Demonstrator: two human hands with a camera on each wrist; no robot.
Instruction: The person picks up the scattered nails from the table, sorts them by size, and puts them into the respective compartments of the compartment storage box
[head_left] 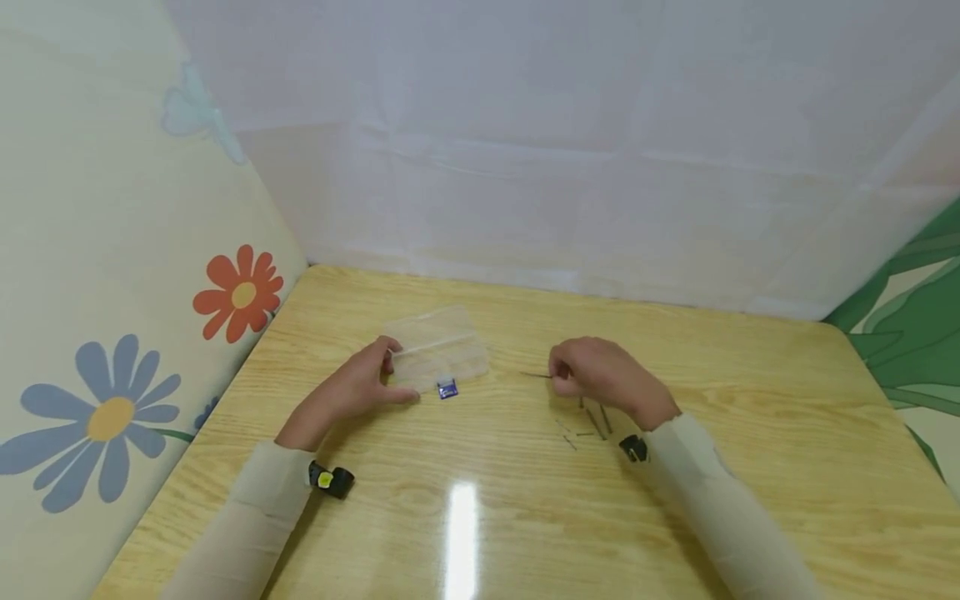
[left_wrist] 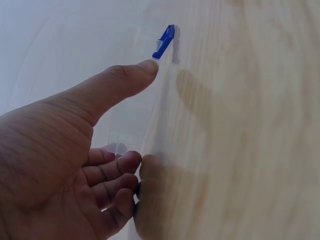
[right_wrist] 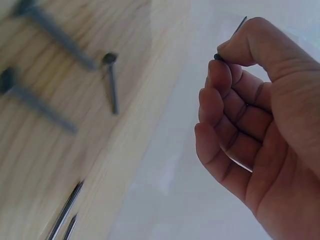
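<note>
A clear plastic case (head_left: 438, 346) lies on the wooden table, with a line running across its middle. At its front edge is a small blue clasp (head_left: 447, 388), which also shows as a blue piece (left_wrist: 165, 42) just beyond the thumb in the left wrist view. My left hand (head_left: 363, 379) holds the case's left end, thumb along the front edge and fingers at the back. My right hand (head_left: 600, 375) pinches a thin dark nail (head_left: 536, 374) between thumb and fingertips. In the right wrist view the nail's head (right_wrist: 217, 56) pokes out beside the thumb.
Several loose nails (head_left: 603, 419) lie on the table (head_left: 525, 517) below my right hand, a shorter nail (right_wrist: 111, 82) among them. A pale cloth (head_left: 562, 192) hangs behind the table. A flower-patterned panel (head_left: 112, 250) stands at the left, and one with green leaves (head_left: 915, 333) at the right.
</note>
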